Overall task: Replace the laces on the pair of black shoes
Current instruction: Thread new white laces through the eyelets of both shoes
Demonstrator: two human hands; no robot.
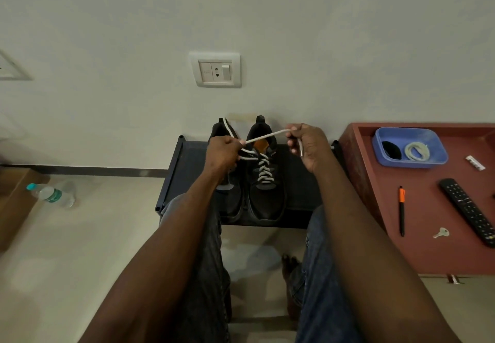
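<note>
Grip: L hand (223, 152) pinches the white lace (265, 137) between thumb and curled fingers. R hand (305, 143) pinches the same lace further along; the lace tip hangs down beside the R palm. Lace runs taut between both hands, above the shoe collars.

Work item: pair of black shoes (251, 179) sits side by side on a dark low rack (294, 182) against the wall. Right-side shoe (265, 182) is laced white through the eyelet rows; both free ends rise from its top. Left-side shoe (230, 182) is mostly hidden by the L forearm; its lacing can't be told.

Spare: coiled white lace (416, 151) and a dark coil lie in the blue tray (385, 139) on the red table (428, 249).

Risks (est.):
- Uneven pull → one end too short to tie.
- Slack on release → top crossings loosen.
- Hard tug → shoe shifts on rack, poss. off the front edge.
- Pinch slip → end drops, may back out of the top eyelet.
</note>
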